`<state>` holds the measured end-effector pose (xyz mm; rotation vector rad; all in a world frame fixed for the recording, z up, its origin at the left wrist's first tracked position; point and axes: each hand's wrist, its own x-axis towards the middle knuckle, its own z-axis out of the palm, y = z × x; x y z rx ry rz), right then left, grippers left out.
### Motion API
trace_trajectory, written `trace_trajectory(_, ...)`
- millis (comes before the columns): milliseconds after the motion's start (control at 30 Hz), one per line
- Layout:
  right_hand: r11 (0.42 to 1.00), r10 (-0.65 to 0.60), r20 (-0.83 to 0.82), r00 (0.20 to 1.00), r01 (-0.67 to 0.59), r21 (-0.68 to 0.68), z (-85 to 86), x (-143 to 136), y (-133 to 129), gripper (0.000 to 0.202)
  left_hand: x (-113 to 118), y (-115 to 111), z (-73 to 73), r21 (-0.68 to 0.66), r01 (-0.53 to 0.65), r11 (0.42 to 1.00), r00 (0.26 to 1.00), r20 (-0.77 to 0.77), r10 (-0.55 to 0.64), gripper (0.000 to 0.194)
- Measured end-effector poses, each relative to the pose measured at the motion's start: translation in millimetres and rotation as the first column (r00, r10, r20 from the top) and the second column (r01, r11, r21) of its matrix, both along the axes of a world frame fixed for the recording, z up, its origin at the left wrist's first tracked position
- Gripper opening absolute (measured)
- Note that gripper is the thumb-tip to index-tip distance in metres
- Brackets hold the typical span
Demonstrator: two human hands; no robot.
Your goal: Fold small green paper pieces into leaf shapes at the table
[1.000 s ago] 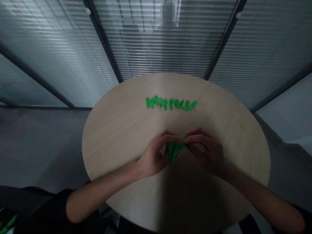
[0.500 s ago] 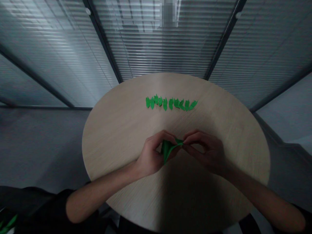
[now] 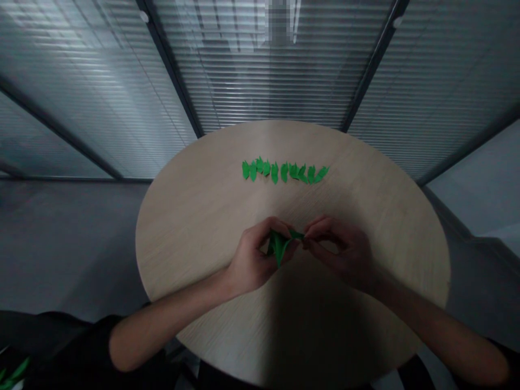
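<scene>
A folded green piece (image 3: 278,248), which looks like paper, is held above the round wooden table (image 3: 187,216). My left hand (image 3: 254,254) grips its wide part, fingers curled round it, and a pointed flap hangs down between thumb and fingers. My right hand (image 3: 345,249) pinches the narrow right end between thumb and fingertips. Both hands' fingertips are close together. Beyond them, several small green folded pieces (image 3: 284,172) lie in a row across the table.
Glass partitions with blinds (image 3: 264,81) stand behind the table. At the bottom left corner, some green pieces (image 3: 18,371) show beside a dark chair or cloth. A dark shadow falls over the table's near part.
The hanging flap of the green piece has shifted slightly right and up. My right hand has moved a little to the left. Both hands keep their hold.
</scene>
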<state>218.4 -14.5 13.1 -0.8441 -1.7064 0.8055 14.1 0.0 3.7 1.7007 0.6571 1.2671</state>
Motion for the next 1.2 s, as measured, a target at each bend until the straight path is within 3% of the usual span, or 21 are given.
trace_trajectory(267,0.992,-0.01,-0.008,1.0,0.009,-0.123,0.7,1.6,-1.6,0.005,0.3,1.2,-5.6,-0.056,-0.038,0.998,0.999,-0.004,0.037,0.016)
trace_trajectory(767,0.96,0.036,-0.029,0.999,-0.043,-0.276,-3.5,1.8,1.6,0.015,-1.9,2.0,-0.3,-0.019,-0.077,0.997,0.993,-0.09,0.075,0.014)
trace_trajectory(1033,0.963,-0.039,-0.061,0.997,0.021,-0.27,-0.9,-1.1,1.3,0.017,-2.7,5.7,1.2,-0.05,-0.07,0.996,0.992,-0.11,0.064,0.012)
trace_trajectory(1200,0.984,-0.04,-0.015,0.999,0.037,-0.176,-0.4,-1.0,0.7,0.009,-2.6,4.8,1.9,-0.082,-0.061,0.995,0.992,-0.119,0.051,0.016)
